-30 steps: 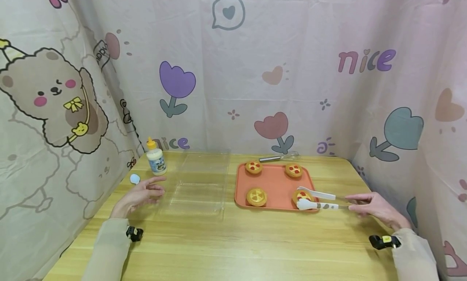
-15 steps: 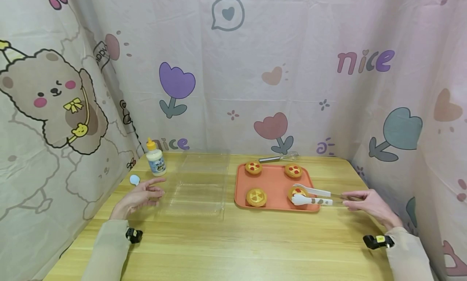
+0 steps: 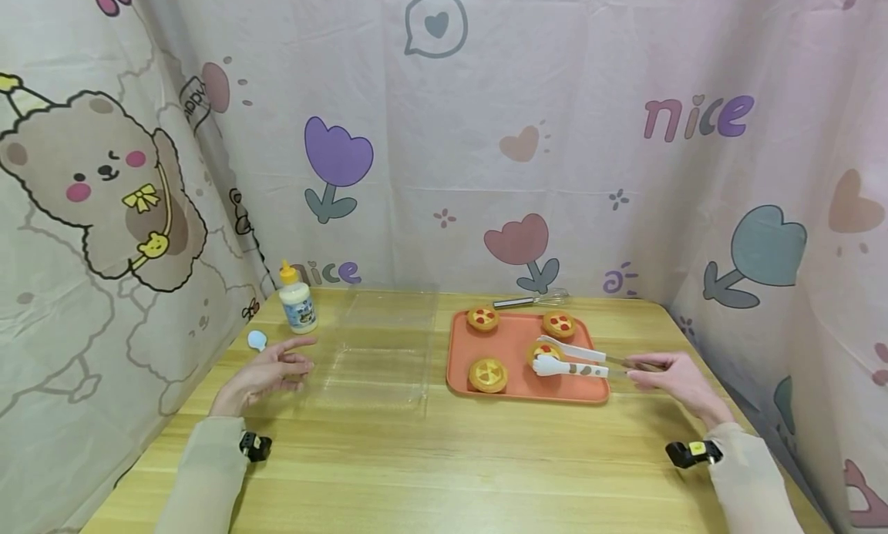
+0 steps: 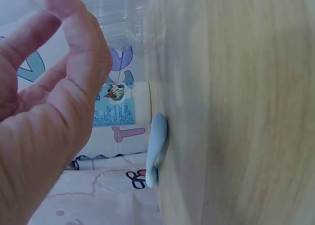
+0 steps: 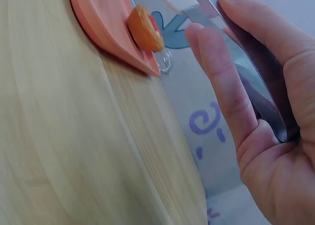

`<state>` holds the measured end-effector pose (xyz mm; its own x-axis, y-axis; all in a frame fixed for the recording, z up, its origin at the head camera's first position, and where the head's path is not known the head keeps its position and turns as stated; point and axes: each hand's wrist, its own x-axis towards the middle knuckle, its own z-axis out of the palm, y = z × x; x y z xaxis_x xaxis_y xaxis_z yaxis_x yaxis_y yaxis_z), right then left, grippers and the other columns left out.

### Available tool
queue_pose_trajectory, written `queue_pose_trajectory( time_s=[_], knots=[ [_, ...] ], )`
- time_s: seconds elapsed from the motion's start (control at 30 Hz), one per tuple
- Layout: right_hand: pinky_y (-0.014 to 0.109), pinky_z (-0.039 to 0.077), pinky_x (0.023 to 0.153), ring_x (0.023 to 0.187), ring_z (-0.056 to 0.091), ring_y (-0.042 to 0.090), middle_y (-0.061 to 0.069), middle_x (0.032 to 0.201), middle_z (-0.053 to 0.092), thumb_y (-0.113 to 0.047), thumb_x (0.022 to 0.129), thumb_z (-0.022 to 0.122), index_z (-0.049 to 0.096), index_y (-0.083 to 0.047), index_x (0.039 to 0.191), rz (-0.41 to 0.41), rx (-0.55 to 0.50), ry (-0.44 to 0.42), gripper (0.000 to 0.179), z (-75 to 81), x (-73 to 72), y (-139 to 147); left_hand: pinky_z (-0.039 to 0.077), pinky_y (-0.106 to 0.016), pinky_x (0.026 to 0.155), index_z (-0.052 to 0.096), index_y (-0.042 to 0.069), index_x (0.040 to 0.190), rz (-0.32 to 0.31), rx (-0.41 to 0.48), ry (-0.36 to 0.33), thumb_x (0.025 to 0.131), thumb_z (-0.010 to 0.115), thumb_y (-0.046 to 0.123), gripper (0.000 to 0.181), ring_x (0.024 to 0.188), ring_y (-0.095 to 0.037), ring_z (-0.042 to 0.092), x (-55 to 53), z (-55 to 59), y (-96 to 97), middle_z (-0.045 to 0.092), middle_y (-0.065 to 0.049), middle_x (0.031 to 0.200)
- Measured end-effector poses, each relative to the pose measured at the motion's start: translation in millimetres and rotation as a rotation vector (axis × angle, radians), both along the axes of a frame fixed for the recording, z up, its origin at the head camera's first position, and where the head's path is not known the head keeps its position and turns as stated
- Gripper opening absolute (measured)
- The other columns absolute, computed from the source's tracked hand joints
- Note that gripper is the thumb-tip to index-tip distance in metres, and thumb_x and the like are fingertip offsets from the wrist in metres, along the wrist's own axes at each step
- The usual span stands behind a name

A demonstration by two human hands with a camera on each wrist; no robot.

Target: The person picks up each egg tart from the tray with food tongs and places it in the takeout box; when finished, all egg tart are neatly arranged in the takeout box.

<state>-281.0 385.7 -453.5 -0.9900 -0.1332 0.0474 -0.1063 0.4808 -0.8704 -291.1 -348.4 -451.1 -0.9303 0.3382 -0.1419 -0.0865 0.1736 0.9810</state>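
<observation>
My right hand [image 3: 676, 380] holds a pair of tongs [image 3: 590, 371] with white tips and metal handles. Between the tips is a small round tart [image 3: 545, 351] with red pieces on top, over the right half of the orange tray [image 3: 516, 345]. Up close, the right wrist view has the folded metal end of the tongs [image 5: 268, 97] between thumb and fingers. My left hand [image 3: 270, 376] hovers with loosely bent fingers, holding nothing, beside a clear plastic box [image 3: 381, 376]. Other tarts on the tray are one with a yellow top [image 3: 488, 374] and two with red pieces [image 3: 482, 318].
Behind the tray lies a whisk [image 3: 516, 302]. A squeeze bottle [image 3: 298, 310] with a yellow cap stands at the back left, and a pale blue spoon [image 4: 157, 139] lies near it. Printed curtains [image 3: 444, 133] enclose the table [image 3: 451, 472] at the back and sides.
My right hand has moved left and slightly back with the tongs, carrying the tart from the tray's front right corner inward. The left hand stays where it was.
</observation>
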Motion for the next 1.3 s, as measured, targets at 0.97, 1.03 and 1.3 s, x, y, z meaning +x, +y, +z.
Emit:
queue_pose_trajectory(
  time_s=[0.97, 1.03, 1.3],
  knots=[
    [0.061, 0.035, 0.109, 0.132, 0.047, 0.037, 0.016, 0.137, 0.058, -0.039, 0.081, 0.08, 0.068, -0.008, 0.124, 0.004, -0.003, 0.053, 0.055, -1.0, -29.0, -71, 0.059, -0.031, 0.075, 0.016, 0.002, 0.155, 0.025, -0.037, -0.006, 0.097, 0.061, 0.009, 0.074, 0.09, -0.018, 0.062, 2.8, -0.5, -3.1, 0.061, -0.01, 0.103],
    [0.06, 0.034, 0.11, 0.133, 0.046, 0.038, 0.017, 0.137, 0.058, -0.038, 0.08, 0.08, 0.068, -0.007, 0.124, 0.004, -0.019, 0.051, 0.056, -0.9, -30.6, -78, 0.058, -0.032, 0.076, 0.015, 0.002, 0.155, 0.025, -0.044, -0.01, 0.097, 0.06, 0.009, 0.074, 0.091, -0.018, 0.063, 3.1, -0.4, -3.3, 0.061, -0.009, 0.104],
    [0.061, 0.03, 0.113, 0.136, 0.042, 0.037, 0.018, 0.14, 0.056, -0.037, 0.078, 0.082, 0.069, -0.008, 0.122, -0.003, -0.027, 0.025, 0.054, 3.7, -35.4, -107, 0.059, -0.031, 0.076, 0.015, 0.002, 0.155, 0.01, -0.045, 0.002, 0.097, 0.061, 0.012, 0.075, 0.09, -0.016, 0.063, 0.5, -0.1, -0.9, 0.063, -0.006, 0.103]
  ],
)
